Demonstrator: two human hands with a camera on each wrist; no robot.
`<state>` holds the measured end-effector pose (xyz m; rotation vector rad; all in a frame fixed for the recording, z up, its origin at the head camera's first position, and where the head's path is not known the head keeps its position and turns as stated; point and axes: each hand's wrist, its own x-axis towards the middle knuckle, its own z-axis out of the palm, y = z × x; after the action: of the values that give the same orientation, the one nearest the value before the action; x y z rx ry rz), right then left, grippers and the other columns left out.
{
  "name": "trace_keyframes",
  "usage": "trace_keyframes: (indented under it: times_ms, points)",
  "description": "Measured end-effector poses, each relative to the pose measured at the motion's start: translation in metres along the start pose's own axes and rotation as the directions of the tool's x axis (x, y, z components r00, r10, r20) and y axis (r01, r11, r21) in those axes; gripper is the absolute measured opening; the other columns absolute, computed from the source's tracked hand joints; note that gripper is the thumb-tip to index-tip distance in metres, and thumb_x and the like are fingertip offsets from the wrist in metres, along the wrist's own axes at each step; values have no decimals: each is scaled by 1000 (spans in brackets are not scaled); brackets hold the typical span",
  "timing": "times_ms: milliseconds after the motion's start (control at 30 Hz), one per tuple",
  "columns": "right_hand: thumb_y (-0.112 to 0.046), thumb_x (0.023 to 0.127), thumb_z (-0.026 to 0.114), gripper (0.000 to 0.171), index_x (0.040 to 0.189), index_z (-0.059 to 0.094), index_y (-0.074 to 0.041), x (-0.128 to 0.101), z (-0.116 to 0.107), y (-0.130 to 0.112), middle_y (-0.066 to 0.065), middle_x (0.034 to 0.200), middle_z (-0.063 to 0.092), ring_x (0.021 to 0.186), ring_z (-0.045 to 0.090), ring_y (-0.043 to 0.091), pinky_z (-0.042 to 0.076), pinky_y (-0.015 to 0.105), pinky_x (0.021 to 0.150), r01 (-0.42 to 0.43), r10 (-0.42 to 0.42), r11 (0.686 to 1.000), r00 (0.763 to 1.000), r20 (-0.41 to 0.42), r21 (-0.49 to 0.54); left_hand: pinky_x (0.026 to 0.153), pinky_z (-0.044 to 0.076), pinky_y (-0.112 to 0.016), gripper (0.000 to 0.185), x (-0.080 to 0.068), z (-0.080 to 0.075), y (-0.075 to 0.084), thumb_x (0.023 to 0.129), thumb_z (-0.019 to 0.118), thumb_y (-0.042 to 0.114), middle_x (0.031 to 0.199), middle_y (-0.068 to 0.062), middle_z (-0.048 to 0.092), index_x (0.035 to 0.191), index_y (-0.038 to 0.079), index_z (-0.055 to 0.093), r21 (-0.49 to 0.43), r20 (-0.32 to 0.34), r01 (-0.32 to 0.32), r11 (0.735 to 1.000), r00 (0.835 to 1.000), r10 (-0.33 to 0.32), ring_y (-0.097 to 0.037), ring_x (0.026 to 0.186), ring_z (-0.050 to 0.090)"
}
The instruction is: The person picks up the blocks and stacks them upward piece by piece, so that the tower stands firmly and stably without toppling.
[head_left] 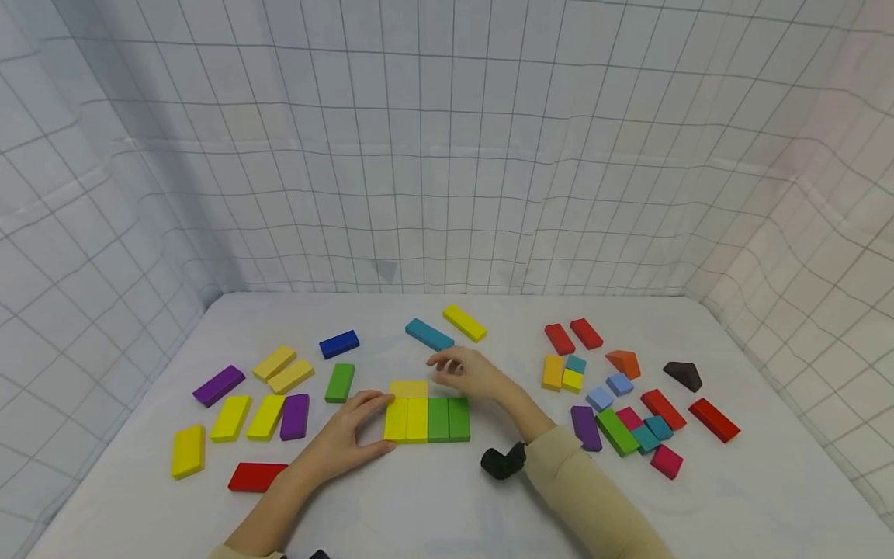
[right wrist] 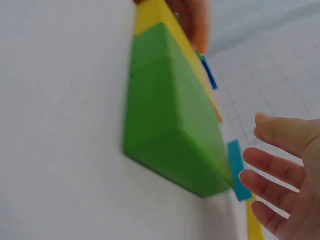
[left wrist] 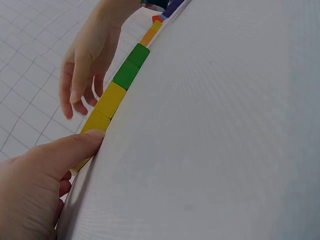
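My left hand pressed thumb and fingers against the row's left end: two yellow blocks and two green blocks, side by side. A fifth yellow block seemingly lay across behind. My right hand hovered beyond, fingers spread, holding nothing. One teal block lay farther.

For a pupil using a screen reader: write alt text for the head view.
The left hand touches a row of two yellow and two green blocks; the right hand hovers open behind it. More coloured blocks lie scattered on the white table.
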<state>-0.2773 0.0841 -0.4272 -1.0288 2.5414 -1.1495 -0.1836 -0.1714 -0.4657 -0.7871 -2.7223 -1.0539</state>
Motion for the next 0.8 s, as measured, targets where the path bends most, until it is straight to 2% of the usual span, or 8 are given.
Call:
trace_keyframes:
  times_ms: [133, 233, 333, 533, 667, 800]
  points:
    - [-14, 88, 61, 30, 115, 60, -1, -22, -34, 14, 13, 106, 62, 92, 55, 21, 48, 32, 81, -20, 21, 1000, 995, -99, 18, 96, 42, -43, 63, 1, 0, 0, 77, 73, 33, 125, -5, 48, 131, 10, 50, 11, 15, 23, 1000, 1000, -23, -23, 115, 46]
    - [-13, 88, 60, 30, 116, 59, -3, -43, -58, 27, 13, 108, 61, 95, 54, 23, 46, 39, 84, -106, 105, 994, 982, -157, 1, 95, 42, -43, 63, 0, -1, 1, 77, 73, 32, 126, -7, 48, 131, 10, 49, 14, 23, 35, 999, 999, -36, -25, 115, 46]
    - [-12, 89, 59, 29, 118, 59, -7, -64, -77, 43, 11, 111, 60, 99, 52, 24, 44, 42, 86, -190, 180, 981, 968, -176, -44, 95, 42, -43, 63, 0, -1, 1, 77, 73, 31, 126, -7, 47, 131, 9, 50, 19, 23, 36, 999, 999, -37, -25, 115, 46]
    - [-2, 87, 57, 33, 120, 56, -5, -96, -100, 71, 12, 115, 57, 104, 49, 29, 42, 49, 92, -238, 220, 964, 964, -147, -119, 95, 42, -44, 63, -1, -1, 0, 76, 74, 30, 126, -7, 48, 130, 10, 50, 21, 15, 34, 999, 999, -34, -25, 115, 46]
    - [1, 87, 56, 38, 124, 53, -5, -106, -106, 76, 13, 120, 52, 111, 45, 31, 37, 51, 97, -265, 256, 957, 963, -88, -120, 95, 42, -43, 62, 0, 0, 0, 76, 74, 30, 125, -6, 48, 130, 10, 50, 23, 15, 34, 999, 999, -34, -24, 115, 46]
    - [-3, 88, 55, 42, 129, 51, -9, -110, -109, 74, 14, 131, 46, 119, 39, 34, 34, 54, 99, -323, 321, 941, 946, -35, -106, 95, 42, -43, 62, 0, 1, 0, 76, 74, 31, 126, -6, 48, 130, 10, 51, 21, 12, 36, 999, 999, -36, -24, 115, 46]
